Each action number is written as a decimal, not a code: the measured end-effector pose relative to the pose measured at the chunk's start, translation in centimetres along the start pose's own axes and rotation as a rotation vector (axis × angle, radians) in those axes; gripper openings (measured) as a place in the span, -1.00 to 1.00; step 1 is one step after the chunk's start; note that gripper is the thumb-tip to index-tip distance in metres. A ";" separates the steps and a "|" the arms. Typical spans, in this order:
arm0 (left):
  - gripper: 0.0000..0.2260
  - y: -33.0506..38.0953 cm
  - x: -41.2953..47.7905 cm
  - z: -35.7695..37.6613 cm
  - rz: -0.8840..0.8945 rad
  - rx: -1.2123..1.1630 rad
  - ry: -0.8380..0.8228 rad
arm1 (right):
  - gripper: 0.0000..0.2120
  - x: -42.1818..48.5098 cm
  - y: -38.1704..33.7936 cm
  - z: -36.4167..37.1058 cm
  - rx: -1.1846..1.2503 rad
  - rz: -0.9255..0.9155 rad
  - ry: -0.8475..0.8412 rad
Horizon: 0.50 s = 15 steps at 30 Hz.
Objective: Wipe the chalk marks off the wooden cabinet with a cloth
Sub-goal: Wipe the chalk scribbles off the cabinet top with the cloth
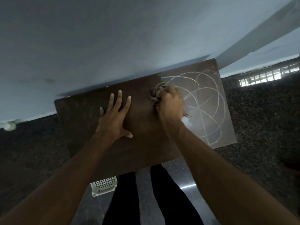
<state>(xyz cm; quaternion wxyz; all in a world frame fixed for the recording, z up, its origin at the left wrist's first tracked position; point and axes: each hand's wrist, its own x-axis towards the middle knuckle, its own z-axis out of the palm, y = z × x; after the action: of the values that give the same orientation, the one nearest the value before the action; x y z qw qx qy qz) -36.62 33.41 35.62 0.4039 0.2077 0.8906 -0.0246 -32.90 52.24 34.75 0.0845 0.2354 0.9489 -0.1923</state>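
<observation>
The dark wooden cabinet top (84, 111) stands against a pale wall. White looping chalk marks (204, 98) cover its right part; the left part is bare dark wood. My right hand (170, 104) is shut on a bunched brownish cloth (156, 93) and presses it on the top at the left edge of the chalk marks. My left hand (113, 117) lies flat on the bare wood with fingers spread, holding nothing. The right hand and cloth look blurred.
The pale wall (113, 46) rises right behind the cabinet. Dark speckled floor (259, 127) surrounds it. A white lattice basket (104, 185) sits on the floor under the cabinet's front edge, beside my legs in black trousers (170, 200). A barred window reflects at right (263, 77).
</observation>
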 end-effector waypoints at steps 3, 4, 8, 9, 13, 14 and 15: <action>0.32 -0.2 0.0 0.0 0.006 -0.005 -0.017 | -0.61 -3.1 -1.1 1.5 -0.040 -0.210 -0.112; 0.34 -0.3 0.1 0.0 0.011 -0.004 -0.022 | -0.57 -4.4 -1.0 1.8 -0.050 -0.282 -0.154; 0.37 -0.5 0.0 0.0 0.016 0.015 -0.042 | -0.46 -8.0 2.0 2.2 -0.062 -0.377 -0.233; 0.37 -0.4 0.0 0.0 0.016 0.017 -0.042 | -0.42 -8.2 3.0 1.9 -0.071 -0.367 -0.233; 0.36 -0.3 0.1 0.1 0.020 0.017 -0.053 | -0.39 -6.0 5.8 0.2 -0.070 -0.185 -0.191; 0.35 -0.4 0.1 0.1 0.022 0.013 -0.056 | -0.44 -4.8 5.7 -0.2 -0.039 -0.115 -0.158; 0.35 -0.4 0.2 0.1 0.024 0.008 -0.057 | -0.50 -3.4 5.3 -0.4 0.010 -0.043 -0.116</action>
<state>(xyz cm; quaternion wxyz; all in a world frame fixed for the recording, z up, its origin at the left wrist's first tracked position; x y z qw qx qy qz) -36.82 33.05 35.38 0.4285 0.2190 0.8761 -0.0291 -27.40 55.27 34.22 0.1339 0.2038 0.9464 -0.2119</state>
